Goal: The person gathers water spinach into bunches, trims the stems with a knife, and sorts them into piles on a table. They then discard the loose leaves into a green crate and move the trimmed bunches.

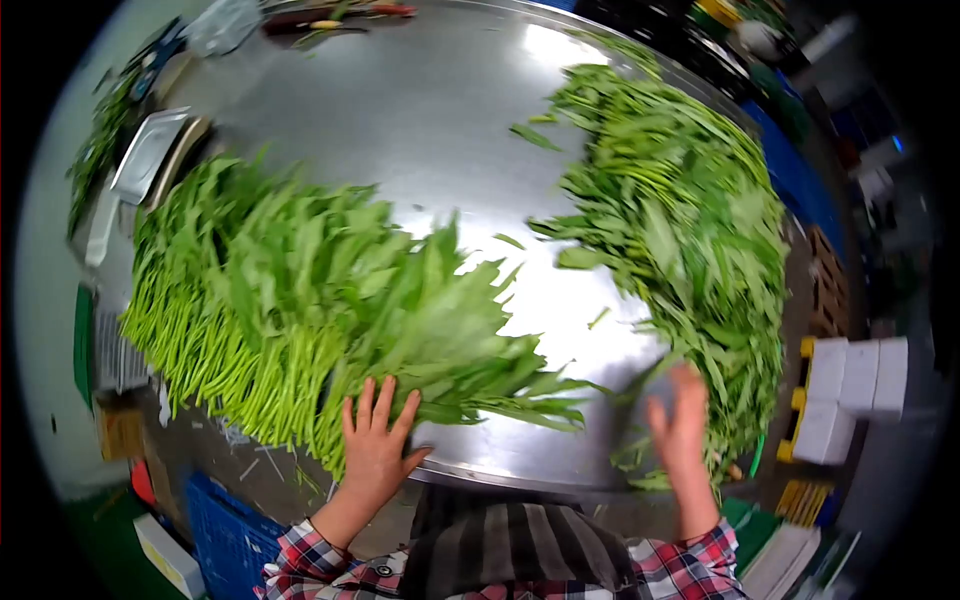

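Note:
A wide row of long-stemmed leafy greens that look like water spinach (290, 270) lies on the left half of the metal table (400, 110), pale stems hanging toward the near edge. My left hand (375, 440) rests on the right end of this row, palm down with fingers spread. A second, looser heap of the same greens (690, 220) runs along the table's right side. At its near left edge is my right hand (683, 425), slightly blurred, thumb and fingers apart; I see nothing held in it. Loose leaves (598, 318) are scattered between the two piles.
A metal cleaver-like blade (150, 155) lies by the table's left edge. Toward the back left are a clear plastic bag (222, 27) and some reddish items. Blue crates (235, 540) stand on the floor at left, white boxes (850, 375) at right.

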{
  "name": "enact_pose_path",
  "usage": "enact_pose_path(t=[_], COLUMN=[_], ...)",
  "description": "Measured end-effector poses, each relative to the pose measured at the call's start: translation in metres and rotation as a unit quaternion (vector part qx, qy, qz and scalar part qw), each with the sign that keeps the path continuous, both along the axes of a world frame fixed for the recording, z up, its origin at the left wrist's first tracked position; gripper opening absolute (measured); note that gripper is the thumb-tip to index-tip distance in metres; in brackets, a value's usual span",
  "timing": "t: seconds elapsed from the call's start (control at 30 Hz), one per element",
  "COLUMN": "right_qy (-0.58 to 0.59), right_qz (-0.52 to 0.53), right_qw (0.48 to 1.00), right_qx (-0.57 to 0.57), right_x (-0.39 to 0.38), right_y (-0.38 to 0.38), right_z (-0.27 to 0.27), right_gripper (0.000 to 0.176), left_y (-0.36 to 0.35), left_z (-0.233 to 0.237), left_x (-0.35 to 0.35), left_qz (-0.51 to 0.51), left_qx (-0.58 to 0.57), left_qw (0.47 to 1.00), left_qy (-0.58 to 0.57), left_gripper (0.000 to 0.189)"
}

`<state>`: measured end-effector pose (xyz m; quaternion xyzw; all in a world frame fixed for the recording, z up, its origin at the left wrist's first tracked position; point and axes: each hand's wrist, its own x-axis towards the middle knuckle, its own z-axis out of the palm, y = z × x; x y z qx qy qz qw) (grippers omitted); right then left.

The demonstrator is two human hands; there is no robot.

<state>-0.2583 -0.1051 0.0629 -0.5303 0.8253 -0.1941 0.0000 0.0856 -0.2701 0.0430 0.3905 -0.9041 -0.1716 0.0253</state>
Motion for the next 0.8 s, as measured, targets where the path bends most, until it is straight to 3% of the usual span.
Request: enact_pose_path(t=[0.1, 0.27, 0.47, 0.57, 0.63, 0.7, 0.77, 0.8], right_qy=[-0.094, -0.156, -0.004, 0.064, 0.041, -0.044, -0.097, -0.106], right_qz=[0.056, -0.007, -0.209, -0.255, -0.242, -0.224, -0.164, -0.117], right_qw=[0.992, 0.988, 0.978, 0.963, 0.957, 0.947, 0.955, 0.969], right_qx=[0.063, 0.021, -0.017, 0.059, 0.157, 0.225, 0.225, 0.192], right_x=[0.029, 0.052, -0.045, -0.109, -0.144, -0.166, -0.186, -0.195], right_y=[0.049, 0.1, 0.206, 0.264, 0.299, 0.32, 0.339, 0.346], right_z=[-0.028, -0.045, -0.035, -0.045, -0.058, -0.055, -0.057, -0.062], right_gripper=[0.041, 0.035, 0.032, 0.031, 0.03, 0.029, 0.028, 0.027], left_y=[-0.005, -0.032, -0.042, -0.018, 0.01, 0.048, 0.097, 0.122], left_z=[-0.022, -0.05, -0.063, -0.05, -0.047, -0.064, -0.102, -0.109], left_x=[-0.007, 0.002, 0.019, 0.011, -0.001, -0.038, -0.1, -0.143], left_qz=[-0.011, 0.022, 0.169, 0.229, 0.183, 0.084, 0.068, 0.044], left_qx=[-0.062, -0.098, -0.122, -0.202, -0.254, -0.176, 0.003, 0.022], left_qw=[0.997, 0.994, 0.978, 0.95, 0.95, 0.974, 0.987, 0.99], left_qy=[-0.049, -0.036, -0.021, -0.062, 0.005, 0.114, 0.142, 0.129], left_gripper=[0.081, 0.086, 0.093, 0.095, 0.087, 0.079, 0.076, 0.075])
